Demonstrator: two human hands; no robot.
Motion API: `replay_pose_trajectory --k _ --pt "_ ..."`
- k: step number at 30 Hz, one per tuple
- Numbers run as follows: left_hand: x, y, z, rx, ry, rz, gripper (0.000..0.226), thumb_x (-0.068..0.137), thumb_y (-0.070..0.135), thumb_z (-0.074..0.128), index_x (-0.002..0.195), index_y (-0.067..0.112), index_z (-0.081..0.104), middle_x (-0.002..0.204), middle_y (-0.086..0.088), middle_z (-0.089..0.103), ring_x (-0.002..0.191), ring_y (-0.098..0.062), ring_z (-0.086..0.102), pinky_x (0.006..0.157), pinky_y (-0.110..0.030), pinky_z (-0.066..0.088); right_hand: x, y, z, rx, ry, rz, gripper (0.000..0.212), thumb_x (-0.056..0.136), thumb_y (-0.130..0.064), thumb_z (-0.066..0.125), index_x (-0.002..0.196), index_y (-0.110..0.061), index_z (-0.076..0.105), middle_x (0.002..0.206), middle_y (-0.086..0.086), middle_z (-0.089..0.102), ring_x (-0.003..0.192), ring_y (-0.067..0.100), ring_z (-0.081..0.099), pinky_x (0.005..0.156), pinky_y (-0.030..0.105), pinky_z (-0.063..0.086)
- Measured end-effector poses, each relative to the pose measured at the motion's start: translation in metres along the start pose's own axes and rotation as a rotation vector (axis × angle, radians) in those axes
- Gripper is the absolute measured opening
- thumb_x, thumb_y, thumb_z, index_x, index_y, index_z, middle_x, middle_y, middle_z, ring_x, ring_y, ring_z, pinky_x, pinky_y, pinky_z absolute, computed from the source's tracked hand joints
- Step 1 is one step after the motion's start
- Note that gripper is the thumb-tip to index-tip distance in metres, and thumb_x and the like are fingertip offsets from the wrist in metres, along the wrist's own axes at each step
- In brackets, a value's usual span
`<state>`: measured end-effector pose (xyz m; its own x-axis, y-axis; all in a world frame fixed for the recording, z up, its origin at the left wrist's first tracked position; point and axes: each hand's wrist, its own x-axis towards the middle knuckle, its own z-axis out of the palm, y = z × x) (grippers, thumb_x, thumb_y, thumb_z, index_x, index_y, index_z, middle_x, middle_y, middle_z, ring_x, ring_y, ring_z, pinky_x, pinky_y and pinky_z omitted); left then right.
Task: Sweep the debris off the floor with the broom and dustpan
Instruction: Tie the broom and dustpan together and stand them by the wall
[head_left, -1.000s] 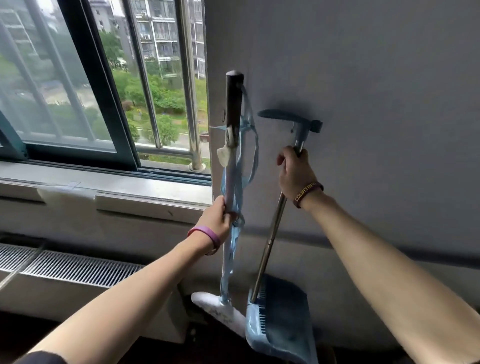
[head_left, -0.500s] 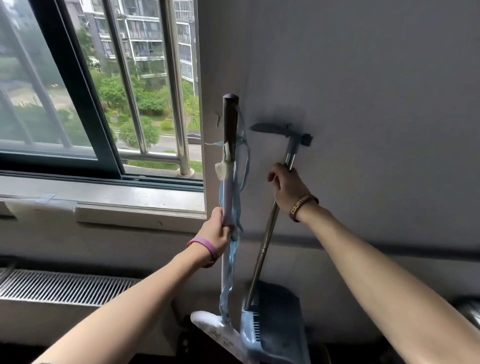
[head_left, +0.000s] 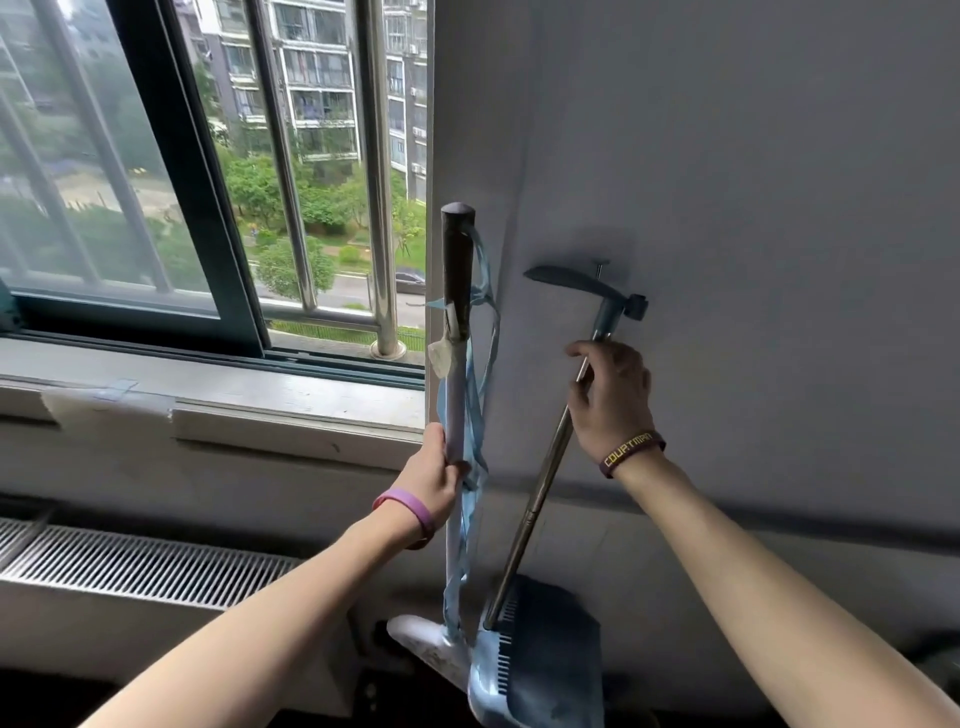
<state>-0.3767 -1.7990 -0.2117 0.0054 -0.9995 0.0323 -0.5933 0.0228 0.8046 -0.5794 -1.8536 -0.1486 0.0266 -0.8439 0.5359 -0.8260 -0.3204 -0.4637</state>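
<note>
Broom (head_left: 457, 332): upright at the corner edge where the grey wall (head_left: 753, 156) meets the window (head_left: 208, 182). Dark cap on top, pale head low down, blue ribbon (head_left: 475, 410) trailing along the shaft. Dustpan (head_left: 545, 670): blue, on edge against the wall, touching the broom head. Its metal pole (head_left: 540, 499) slants up and right to a curved handle just under a nail (head_left: 600, 267). Bare wall lies above and to the right, with the windowsill (head_left: 234, 395) and radiator grille (head_left: 130, 561) close on the left. The floor is dark and barely visible. Left grip (head_left: 434, 478): clenched round the broom shaft, arm outstretched, purple wristband (head_left: 410, 512). Right grip (head_left: 613, 395): fingers curled round the dustpan pole near its top, dark wristband (head_left: 631, 452).
</note>
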Motion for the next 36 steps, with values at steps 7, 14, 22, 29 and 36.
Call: replay_pose_trajectory --k 7,14,22,29,36 --pt "0.002 -0.010 -0.004 0.001 0.016 -0.032 0.014 0.092 0.004 0.046 0.096 0.006 0.032 0.090 -0.014 0.062 0.083 -0.031 0.062 0.073 -0.029 0.044 -0.001 -0.028 -0.009 -0.028 0.431 -0.267 0.032 0.070 0.000 0.056 0.102 -0.005 0.060 0.108 0.021 0.053 0.103 0.034 0.051 0.097 0.031 0.031" --pt "-0.003 -0.015 -0.005 0.045 -0.074 0.030 0.020 0.093 0.003 0.043 0.112 0.004 0.036 0.092 -0.010 0.059 0.082 -0.027 0.057 0.076 -0.031 0.045 0.033 -0.108 -0.019 0.504 -0.287 -0.049 0.035 0.092 -0.020 0.060 0.126 -0.017 0.051 0.114 -0.001 0.058 0.102 0.009 0.054 0.084 0.019 0.047" --pt "-0.005 -0.035 -0.024 -0.007 -0.072 -0.062 0.017 0.086 0.023 0.047 0.100 0.017 0.040 0.093 -0.008 0.063 0.089 -0.026 0.063 0.083 -0.044 0.052 0.054 -0.124 -0.018 0.932 -0.366 0.120 0.019 0.095 -0.003 0.051 0.101 -0.018 0.062 0.091 0.004 0.067 0.064 0.008 0.067 0.057 0.022 0.054" --pt "0.000 -0.051 -0.028 -0.001 -0.049 -0.159 0.015 0.080 0.028 0.048 0.091 0.024 0.038 0.085 -0.007 0.065 0.081 -0.028 0.063 0.081 -0.044 0.052 0.067 -0.112 -0.023 1.212 -0.822 0.226 0.008 0.082 -0.025 0.059 0.078 -0.018 0.058 0.071 0.001 0.054 0.061 0.014 0.046 0.060 0.028 0.041" --pt "0.011 -0.050 -0.021 0.012 -0.037 -0.181 0.022 0.072 0.036 0.039 0.090 0.022 0.038 0.082 -0.010 0.065 0.079 -0.034 0.062 0.079 -0.043 0.053 0.070 -0.112 -0.009 0.877 -0.391 0.097 0.023 0.087 -0.003 0.064 0.082 -0.024 0.071 0.076 -0.006 0.064 0.060 0.002 0.052 0.055 0.015 0.041"
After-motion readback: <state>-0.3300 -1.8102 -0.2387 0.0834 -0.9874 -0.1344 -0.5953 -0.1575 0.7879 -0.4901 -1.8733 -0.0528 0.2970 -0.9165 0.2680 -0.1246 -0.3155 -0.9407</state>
